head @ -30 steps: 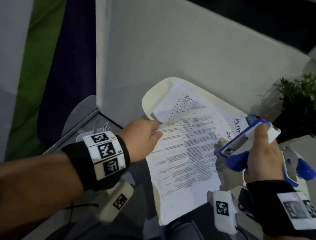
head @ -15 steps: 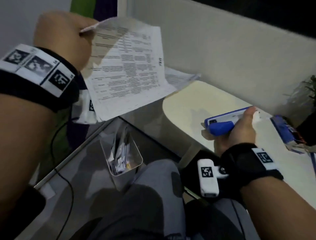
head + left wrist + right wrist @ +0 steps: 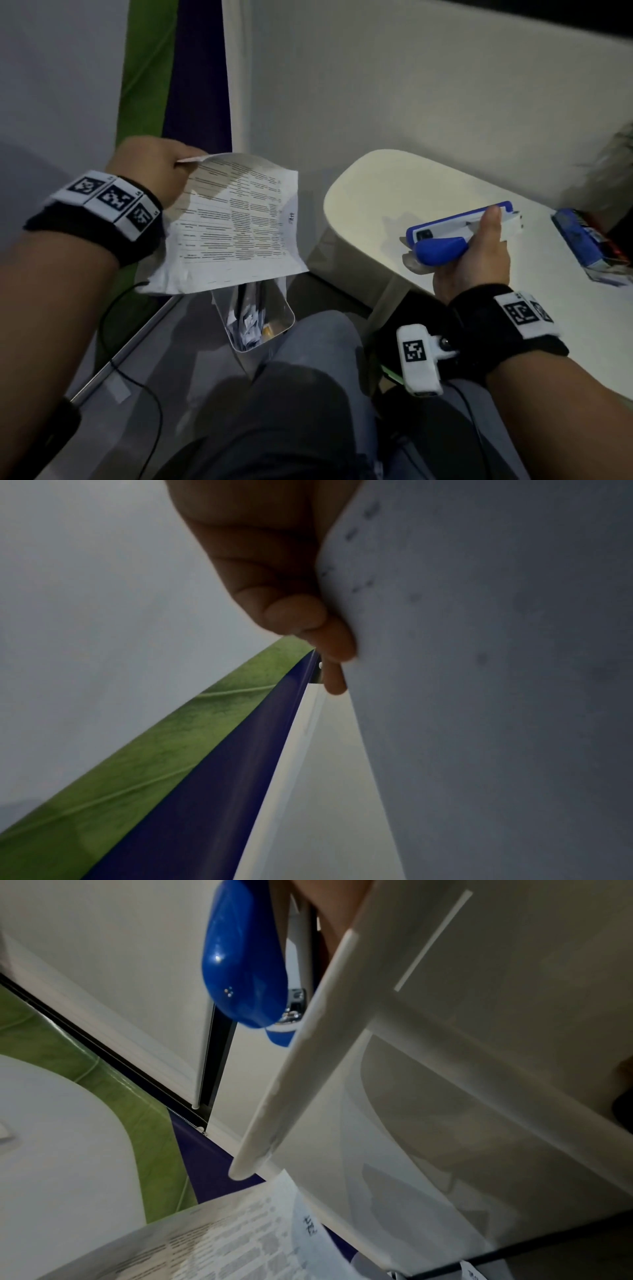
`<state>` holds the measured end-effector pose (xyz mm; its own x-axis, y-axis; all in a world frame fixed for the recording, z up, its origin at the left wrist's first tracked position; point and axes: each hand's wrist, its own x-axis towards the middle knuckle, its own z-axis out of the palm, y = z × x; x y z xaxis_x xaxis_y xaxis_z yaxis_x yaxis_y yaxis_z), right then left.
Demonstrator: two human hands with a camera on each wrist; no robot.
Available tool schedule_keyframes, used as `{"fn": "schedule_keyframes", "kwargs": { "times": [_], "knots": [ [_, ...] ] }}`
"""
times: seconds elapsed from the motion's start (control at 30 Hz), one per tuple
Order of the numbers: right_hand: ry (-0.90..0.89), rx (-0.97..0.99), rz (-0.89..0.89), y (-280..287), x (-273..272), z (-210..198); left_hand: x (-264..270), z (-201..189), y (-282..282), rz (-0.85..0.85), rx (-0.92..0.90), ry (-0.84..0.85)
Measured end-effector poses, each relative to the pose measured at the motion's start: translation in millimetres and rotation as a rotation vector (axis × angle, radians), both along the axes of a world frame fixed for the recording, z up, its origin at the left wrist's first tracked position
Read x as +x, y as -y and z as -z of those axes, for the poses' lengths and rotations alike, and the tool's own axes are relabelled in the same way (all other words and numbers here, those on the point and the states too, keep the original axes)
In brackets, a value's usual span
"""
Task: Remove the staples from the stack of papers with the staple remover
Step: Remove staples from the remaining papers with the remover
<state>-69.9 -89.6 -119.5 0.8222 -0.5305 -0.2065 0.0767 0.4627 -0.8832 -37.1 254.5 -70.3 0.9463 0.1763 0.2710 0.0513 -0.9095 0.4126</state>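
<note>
My left hand [image 3: 156, 168] pinches the top corner of the printed stack of papers [image 3: 236, 226], holding it in the air left of the white table [image 3: 376, 192]. The sheets hang down over a clear bin [image 3: 274, 322]. In the left wrist view, my fingers [image 3: 329, 642] curl round the paper's edge [image 3: 479, 669]. My right hand [image 3: 479, 253] grips the blue and white staple remover [image 3: 455, 233] above the table's near edge. The right wrist view shows the remover's blue body [image 3: 243, 969] and the papers [image 3: 222, 1240] below.
The clear bin by my knee holds paper scraps. A blue box [image 3: 589, 246] lies on the table at the far right. A white wall [image 3: 411, 85] backs the table. A black cable [image 3: 137, 383] runs along the floor on the left.
My left hand lifted the papers off the table, swung them left, and has now lowered them over the bin. My right hand kept hold of the remover near the table edge.
</note>
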Motion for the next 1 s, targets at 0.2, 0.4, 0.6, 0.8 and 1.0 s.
{"fn": "schedule_keyframes", "kwargs": {
  "times": [0.2, 0.4, 0.6, 0.8, 1.0],
  "knots": [
    [0.02, -0.011, -0.008, 1, -1, 0, 2, 1, -13, -0.064, 0.147, -0.055],
    [0.032, -0.024, -0.011, 1, -1, 1, 11, 31, 5, 0.067, 0.288, -0.279],
    [0.038, -0.008, -0.01, 1, -2, 0, 23, 59, 38, 0.182, 0.473, -0.431],
    [0.044, -0.008, -0.022, 0, -1, 0, 22, 89, 71, 0.256, 0.581, -0.577],
    [0.047, 0.003, -0.019, 1, 0, 0, 34, 85, 58, 0.162, 0.563, -0.666]
  ]
}}
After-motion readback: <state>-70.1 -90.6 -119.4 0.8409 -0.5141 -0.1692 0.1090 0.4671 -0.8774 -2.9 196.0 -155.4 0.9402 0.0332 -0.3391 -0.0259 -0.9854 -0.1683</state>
